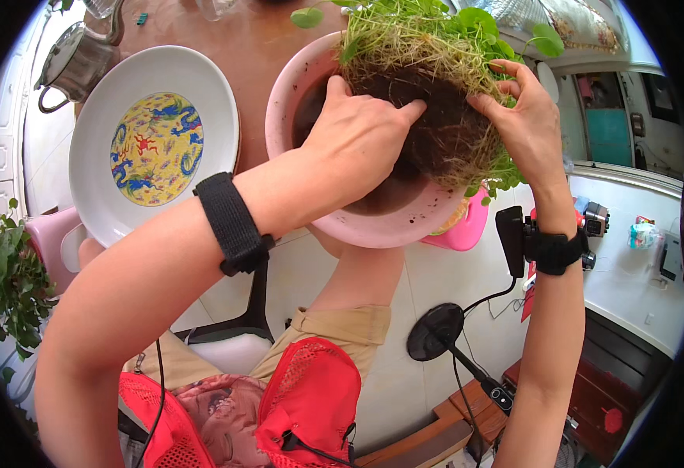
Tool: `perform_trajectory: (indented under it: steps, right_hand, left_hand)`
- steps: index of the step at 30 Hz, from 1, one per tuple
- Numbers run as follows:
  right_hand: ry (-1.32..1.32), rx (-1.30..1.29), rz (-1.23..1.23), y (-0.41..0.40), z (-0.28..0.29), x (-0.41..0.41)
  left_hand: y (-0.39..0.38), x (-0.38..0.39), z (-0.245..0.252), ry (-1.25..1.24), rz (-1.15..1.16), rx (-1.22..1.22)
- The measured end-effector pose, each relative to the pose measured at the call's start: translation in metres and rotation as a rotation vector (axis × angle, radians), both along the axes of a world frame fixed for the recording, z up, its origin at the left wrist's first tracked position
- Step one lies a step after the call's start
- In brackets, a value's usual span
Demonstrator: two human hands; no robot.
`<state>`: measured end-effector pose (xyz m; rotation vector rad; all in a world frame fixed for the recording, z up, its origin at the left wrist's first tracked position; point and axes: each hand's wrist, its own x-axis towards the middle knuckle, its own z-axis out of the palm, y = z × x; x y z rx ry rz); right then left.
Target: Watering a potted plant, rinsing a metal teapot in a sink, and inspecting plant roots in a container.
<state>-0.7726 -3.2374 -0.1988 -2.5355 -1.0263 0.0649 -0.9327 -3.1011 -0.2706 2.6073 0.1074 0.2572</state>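
Note:
A clump of round-leaved green plant with matted roots is tipped on its side over a pink pot. Its dark root ball faces me, with pale roots and yellowed stems around its edge. My left hand grips the root ball's near left side, one digit pressed on the soil and other fingertips hidden. At the right edge, my right hand holds the clump between thumb and fingers among the stems. Murky brown water shows inside the pot below the roots.
Left of the pot, a large white dish with a yellow and blue dragon design rests on the brown table. A metal pot stands beyond it. Below right are a pink stool and a black stand with a round base.

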Motion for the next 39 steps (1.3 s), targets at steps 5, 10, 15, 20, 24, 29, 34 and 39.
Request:
perform_trajectory:
  steps: [5,10,15,20,24,29,34,39]
  right_hand:
    - [0.015,-0.018,-0.012,-0.001,0.001,0.001]
    - [0.053,-0.03,-0.046,0.0,0.002,-0.002]
    - [-0.057,-0.007,0.03,-0.001,-0.002,0.001]
    - [-0.029,-0.012,0.025,0.0,-0.001,0.0]
    - [0.0,0.001,0.026,-0.002,0.001,0.0]
    - [-0.047,-0.016,0.061,0.0,0.002,0.003]
    - [-0.039,-0.008,0.056,0.001,0.0,0.006]
    - [-0.031,-0.028,0.047,0.002,0.002,0.006]
  left_hand:
    - [-0.004,-0.002,0.0,0.024,-0.02,-0.068]
    - [-0.008,0.005,0.002,-0.03,0.063,-0.189]
    - [-0.013,0.017,0.0,-0.083,0.179,-0.195]
    - [-0.005,0.019,0.001,-0.138,0.24,-0.275]
    - [-0.001,0.017,0.004,-0.071,0.264,-0.408]
    - [-0.003,0.017,0.005,-0.014,0.319,-0.628]
    - [-0.016,0.024,0.007,0.08,0.456,-1.145]
    - [-0.021,0.025,0.014,0.155,0.498,-1.385]
